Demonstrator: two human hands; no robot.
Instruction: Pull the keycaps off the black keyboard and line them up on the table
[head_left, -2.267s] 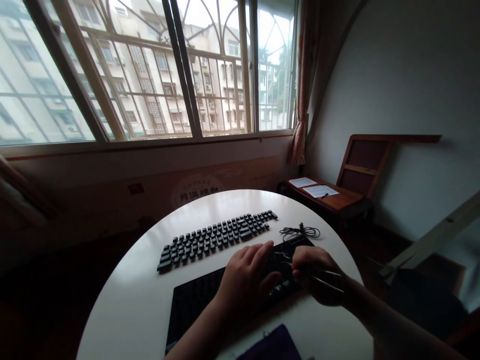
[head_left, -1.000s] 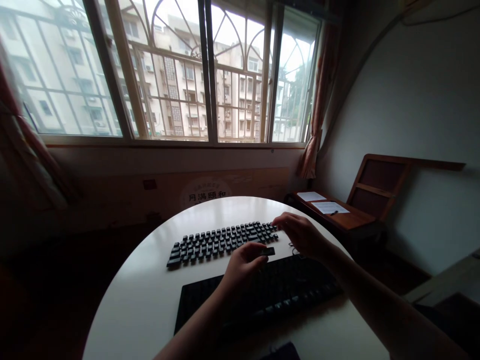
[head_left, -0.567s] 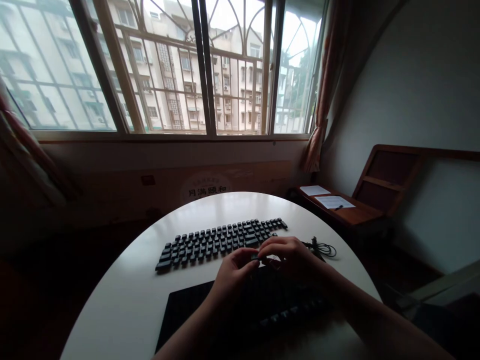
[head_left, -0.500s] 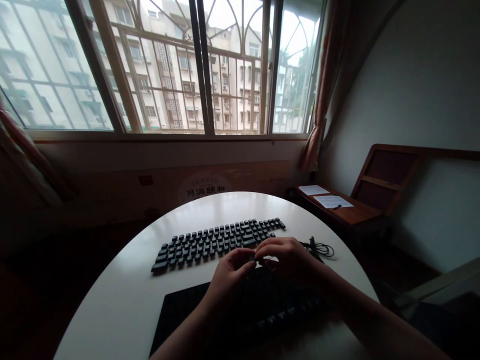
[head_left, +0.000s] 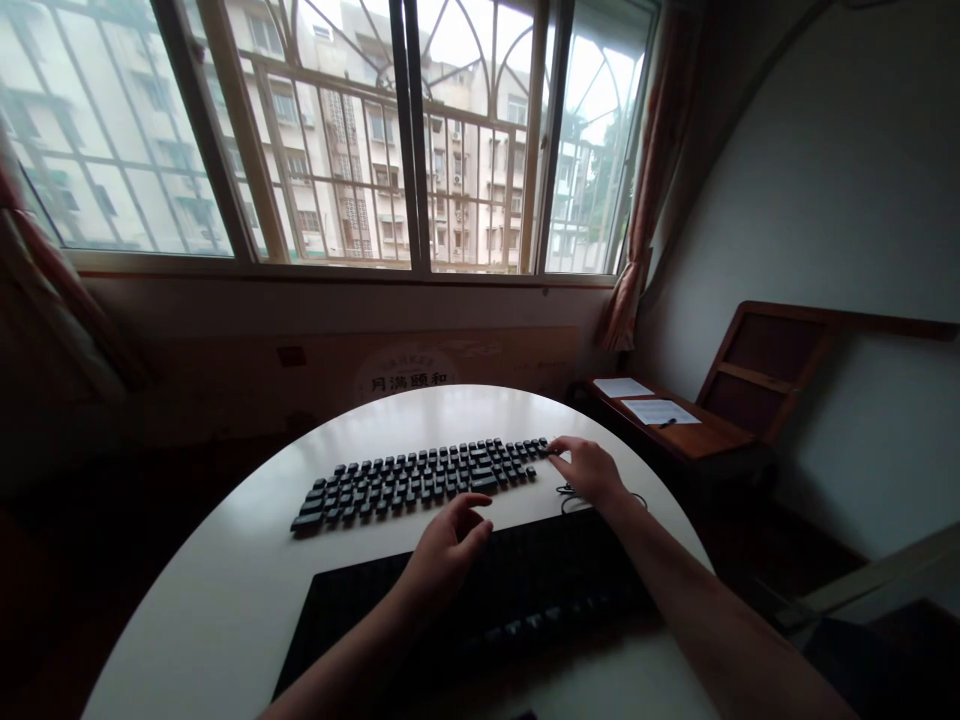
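Note:
My right hand [head_left: 594,470] reaches to the far right end of the rows of loose black keycaps [head_left: 420,482]. Its thumb and forefinger pinch a small dark keycap at the end of the top row; the fingers hide most of it. Nearer to me, my left hand [head_left: 448,545] hovers over the far edge of a dark keyboard [head_left: 525,575], thumb and curved forefinger apart, holding nothing visible. Several keycaps show along the keyboard's near side, while the rest of its surface is too dark to make out.
A thin black cable [head_left: 568,495] lies coiled on the round white table [head_left: 217,560], partly behind my right hand. Beyond the table on the right stands a wooden chair [head_left: 724,440] with papers [head_left: 660,411] and a pen. A barred window is ahead.
My hands were together over the keyboard, with a small dark piece and a thin wire loop between them. My right hand has moved away to the keycap rows; my left fingers have parted.

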